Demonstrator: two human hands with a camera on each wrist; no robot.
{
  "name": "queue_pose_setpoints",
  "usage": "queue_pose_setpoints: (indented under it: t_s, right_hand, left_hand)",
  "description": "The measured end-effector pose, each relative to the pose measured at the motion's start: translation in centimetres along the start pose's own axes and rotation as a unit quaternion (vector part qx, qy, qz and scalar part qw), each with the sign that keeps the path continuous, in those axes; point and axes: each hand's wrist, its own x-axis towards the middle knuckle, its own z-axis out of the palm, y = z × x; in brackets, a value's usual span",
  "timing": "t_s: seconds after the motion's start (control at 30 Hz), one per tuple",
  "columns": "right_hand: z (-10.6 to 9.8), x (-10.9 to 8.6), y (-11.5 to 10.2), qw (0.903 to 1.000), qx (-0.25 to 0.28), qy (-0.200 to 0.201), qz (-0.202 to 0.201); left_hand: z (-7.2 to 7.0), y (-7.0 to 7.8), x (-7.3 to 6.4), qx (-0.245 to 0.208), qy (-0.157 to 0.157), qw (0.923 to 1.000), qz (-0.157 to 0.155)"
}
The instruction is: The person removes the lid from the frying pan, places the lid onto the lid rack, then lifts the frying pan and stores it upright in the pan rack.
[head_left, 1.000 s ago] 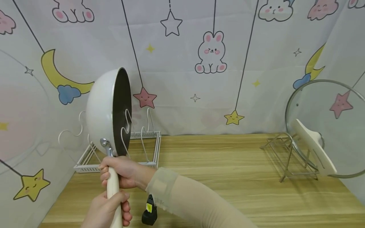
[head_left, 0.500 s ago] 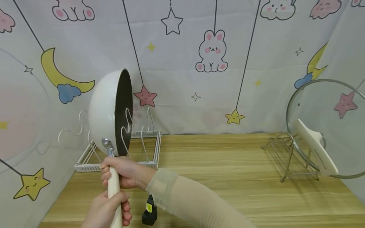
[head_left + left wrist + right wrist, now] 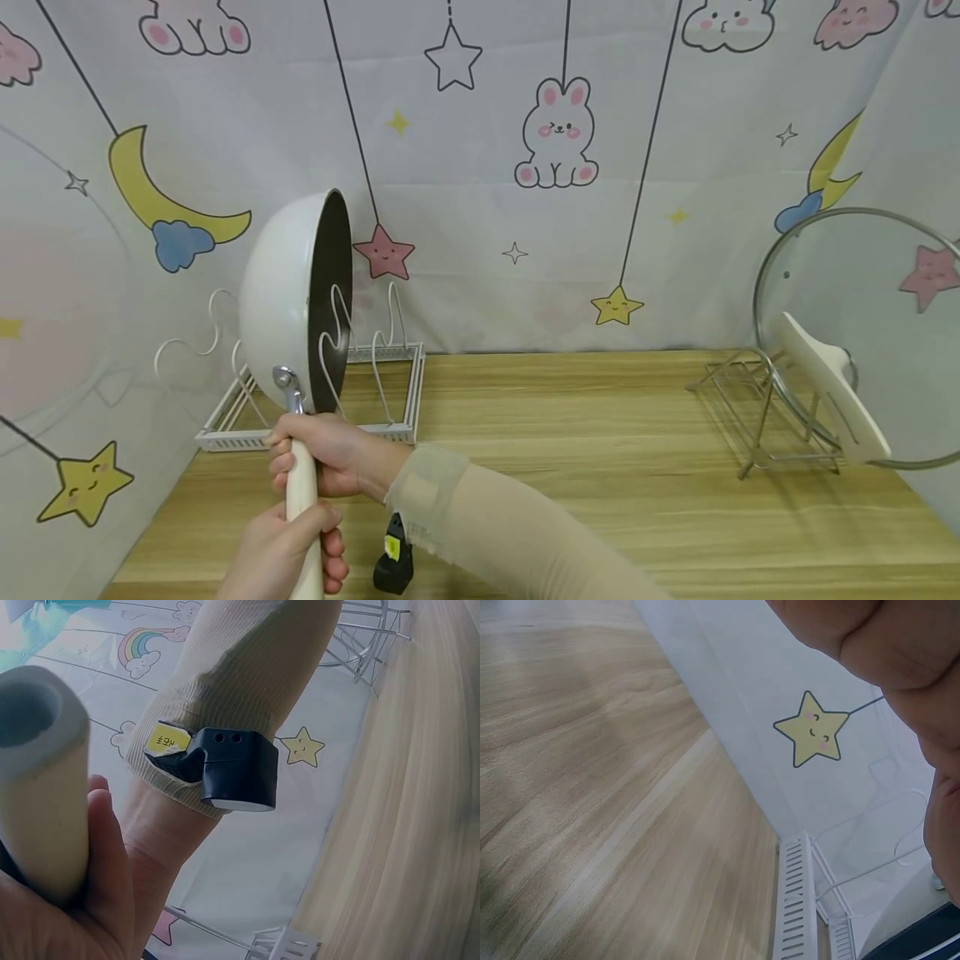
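Observation:
A deep frying pan [image 3: 272, 292], white outside and dark inside, stands on its side with its opening facing right. Its cream handle [image 3: 302, 487] points down toward me. My right hand [image 3: 333, 454] grips the handle close to the metal joint, while my left hand [image 3: 281, 550] holds it lower down. Behind and around the pan are the curved wires of a white rack [image 3: 307, 439]; whether the pan rests on it I cannot tell. The left wrist view shows the hollow handle end [image 3: 45, 772] beside my left thumb. Curled right fingers [image 3: 907, 652] appear in the right wrist view.
At right, a glass lid [image 3: 892, 333] with a long white handle [image 3: 832, 392] leans in a metal wire rack [image 3: 757, 425]. A black wrist camera [image 3: 393, 558] hangs under the right wrist. A patterned cloth wall [image 3: 480, 167] borders the wooden table [image 3: 562, 408].
The pan has shifted slightly to the right and its upper rim has dropped a little. Both hands keep their grip on the handle, moving slightly right with it.

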Motion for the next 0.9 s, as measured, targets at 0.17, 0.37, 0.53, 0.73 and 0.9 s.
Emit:
queue_pose_setpoints:
  t_s: [0.17,0.37,0.53,0.73,0.9]
  right_hand:
    - [-0.15,0.05,0.12,1.0,0.004,0.003,0.001]
    - [-0.21,-0.03,0.18,1.0,0.007,0.004,0.0]
    - [-0.24,0.03,0.28,0.9999,0.012,0.007,0.002]
    - [-0.37,0.25,0.52,0.9999,0.013,0.009,0.0]
    - [-0.46,0.37,0.7,0.9999,0.014,0.009,-0.003]
  left_hand:
    - [0.07,0.0,0.01,0.005,0.0,1.0,0.002]
    - [0.11,-0.08,-0.02,0.005,0.004,1.0,0.005]
    - [-0.01,-0.17,0.02,0.008,-0.003,1.0,0.002]
    - [-0.14,-0.37,0.16,0.006,-0.009,0.9999,0.007]
    - [-0.22,-0.54,0.27,0.004,-0.014,0.9998,0.01]
